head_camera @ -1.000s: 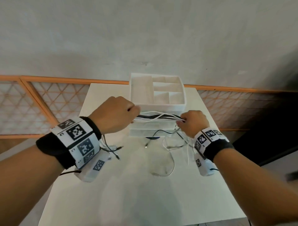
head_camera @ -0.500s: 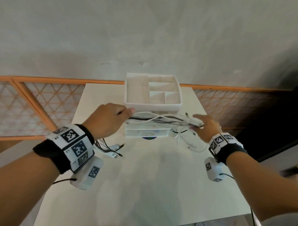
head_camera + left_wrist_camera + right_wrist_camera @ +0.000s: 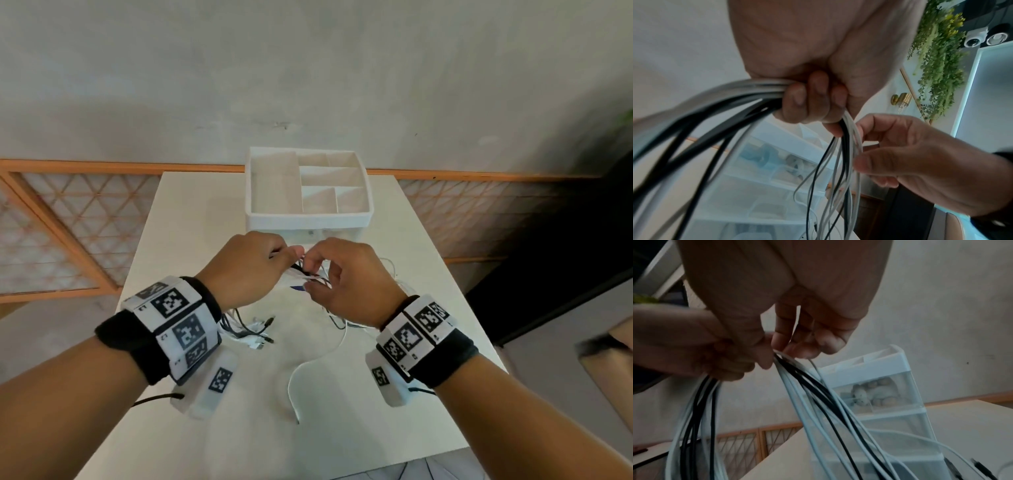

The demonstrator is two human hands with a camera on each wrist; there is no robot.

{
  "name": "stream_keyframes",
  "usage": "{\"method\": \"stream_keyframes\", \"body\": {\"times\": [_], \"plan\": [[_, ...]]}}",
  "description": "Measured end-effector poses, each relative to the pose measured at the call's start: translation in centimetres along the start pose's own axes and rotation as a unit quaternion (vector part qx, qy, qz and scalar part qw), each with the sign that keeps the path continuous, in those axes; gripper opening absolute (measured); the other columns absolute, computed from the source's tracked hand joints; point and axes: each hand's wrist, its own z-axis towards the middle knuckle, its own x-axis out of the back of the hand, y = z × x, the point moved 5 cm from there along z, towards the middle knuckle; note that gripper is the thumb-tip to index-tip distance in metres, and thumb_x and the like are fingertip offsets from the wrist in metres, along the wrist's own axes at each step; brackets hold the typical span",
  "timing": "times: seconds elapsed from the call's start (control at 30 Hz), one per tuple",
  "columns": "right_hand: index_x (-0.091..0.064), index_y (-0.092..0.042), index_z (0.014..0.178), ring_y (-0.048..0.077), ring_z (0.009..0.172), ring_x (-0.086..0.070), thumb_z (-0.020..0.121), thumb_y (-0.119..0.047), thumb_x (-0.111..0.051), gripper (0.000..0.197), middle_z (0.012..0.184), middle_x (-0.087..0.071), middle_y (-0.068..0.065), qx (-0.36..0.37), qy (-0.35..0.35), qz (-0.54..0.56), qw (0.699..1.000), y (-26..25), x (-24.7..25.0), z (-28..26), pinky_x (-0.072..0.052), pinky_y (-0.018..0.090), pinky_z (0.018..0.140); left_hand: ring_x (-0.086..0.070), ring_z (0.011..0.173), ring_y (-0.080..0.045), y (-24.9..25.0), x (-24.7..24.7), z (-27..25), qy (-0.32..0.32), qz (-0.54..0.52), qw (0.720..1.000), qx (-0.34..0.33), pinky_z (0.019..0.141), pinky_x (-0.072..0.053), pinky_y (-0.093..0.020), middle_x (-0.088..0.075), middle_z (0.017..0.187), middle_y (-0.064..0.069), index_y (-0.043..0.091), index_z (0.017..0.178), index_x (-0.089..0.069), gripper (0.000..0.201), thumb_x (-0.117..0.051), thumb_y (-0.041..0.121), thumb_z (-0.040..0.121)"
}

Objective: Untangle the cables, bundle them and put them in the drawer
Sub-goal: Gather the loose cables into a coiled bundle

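A bunch of black and white cables (image 3: 301,274) hangs between my two hands above the white table (image 3: 342,428). My left hand (image 3: 250,270) grips the bunch in a fist; in the left wrist view the cables (image 3: 748,91) pass through its curled fingers (image 3: 809,97). My right hand (image 3: 346,277) pinches the cables just beside it, thumb against fingertips (image 3: 795,345). Loose ends trail down to the table, with plugs (image 3: 263,329) under my left wrist. The white drawer unit (image 3: 308,219) stands just behind the hands, its clear drawers (image 3: 879,395) closed.
The drawer unit's top is an open tray with several compartments (image 3: 274,181). A loose white cable loop (image 3: 308,370) lies on the table in front of me. An orange lattice rail (image 3: 68,222) runs behind the table. A dark gap lies to the right.
My right hand, which had pulled out to the right along the stretched cables, has come back in and now meets my left hand. The cables hang doubled instead of stretched.
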Motion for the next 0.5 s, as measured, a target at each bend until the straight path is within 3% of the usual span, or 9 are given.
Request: {"method": "stream_keyframes", "body": {"times": [0.1, 0.17, 0.23, 0.3, 0.37, 0.43, 0.5], "plan": [[-0.066, -0.029, 0.076, -0.004, 0.058, -0.055, 0.078, -0.021, -0.078, 0.015, 0.066, -0.059, -0.018, -0.049, -0.028, 0.013, 0.998, 0.7, -0.5, -0.3, -0.033, 0.015, 0.058, -0.043, 0.054, -0.016, -0.1, 0.1, 0.1, 0.008, 0.005, 1.0, 0.009, 0.051, -0.025, -0.03, -0.047, 0.057, -0.002, 0.007, 0.069, -0.055, 0.051, -0.047, 0.046, 0.1], [-0.065, -0.027, 0.072, 0.002, 0.054, -0.052, 0.081, -0.026, -0.075, 0.013, 0.059, -0.056, -0.014, -0.069, -0.057, 0.018, 0.996, 1.5, -0.6, -0.3, -0.034, 0.018, 0.056, -0.045, 0.055, -0.016, 0.0, 0.2, 0.1, 0.026, 0.008, 1.0, 0.014, 0.05, -0.027, -0.028, -0.049, 0.058, -0.002, 0.01, 0.07, -0.059, 0.049, -0.046, 0.046, 0.1], [-0.063, -0.019, 0.067, 0.007, 0.054, -0.052, 0.088, -0.042, -0.067, 0.031, 0.057, -0.056, -0.008, -0.079, -0.091, -0.048, 0.992, 2.8, -0.6, -0.5, -0.042, 0.027, 0.058, -0.045, 0.054, -0.018, -0.1, 1.2, 0.3, 0.066, -0.013, 0.997, 0.038, 0.05, -0.028, -0.029, -0.05, 0.06, -0.003, 0.004, 0.079, -0.063, 0.05, -0.045, 0.045, 0.101], [-0.065, -0.017, 0.073, 0.02, 0.071, -0.064, 0.098, -0.047, -0.05, 0.041, 0.07, -0.067, 0.001, -0.1, -0.212, -0.204, 0.95, 5.7, -1.2, -1.9, -0.053, 0.034, 0.072, -0.041, 0.051, -0.018, -0.8, 3.2, 0.6, 0.122, -0.049, 0.989, 0.066, 0.049, -0.027, -0.028, -0.045, 0.058, -0.002, 0.002, 0.075, -0.058, 0.051, -0.046, 0.045, 0.101], [-0.071, -0.017, 0.098, 0.031, 0.095, -0.067, 0.105, -0.038, -0.04, 0.037, 0.097, -0.072, 0.011, -0.151, -0.314, -0.306, 0.886, 9.7, -1.7, -4.4, -0.054, 0.04, 0.087, -0.039, 0.053, -0.021, -1.7, 5.3, 1.0, 0.165, -0.083, 0.981, 0.064, 0.052, -0.028, -0.028, -0.044, 0.058, -0.006, -0.001, 0.071, -0.051, 0.056, -0.048, 0.047, 0.099], [-0.071, -0.019, 0.111, 0.032, 0.108, -0.065, 0.106, -0.041, -0.036, 0.041, 0.114, -0.07, 0.013, -0.254, -0.268, -0.282, 0.885, 12.5, -0.4, -5.6, -0.05, 0.036, 0.093, -0.041, 0.056, -0.023, -2.2, 6.2, 1.4, 0.166, -0.083, 0.981, 0.051, 0.057, -0.03, -0.032, -0.046, 0.061, -0.011, -0.006, 0.072, -0.05, 0.06, -0.05, 0.048, 0.098], [-0.073, -0.02, 0.108, 0.031, 0.102, -0.067, 0.104, -0.047, -0.039, 0.044, 0.11, -0.073, 0.013, -0.323, -0.117, -0.228, 0.911, 13.5, 2.3, -4.9, -0.044, 0.029, 0.081, -0.043, 0.057, -0.025, -2.1, 5.6, 1.4, 0.142, -0.062, 0.986, 0.054, 0.058, -0.031, -0.033, -0.047, 0.061, -0.011, -0.004, 0.069, -0.051, 0.058, -0.051, 0.046, 0.098]]}}
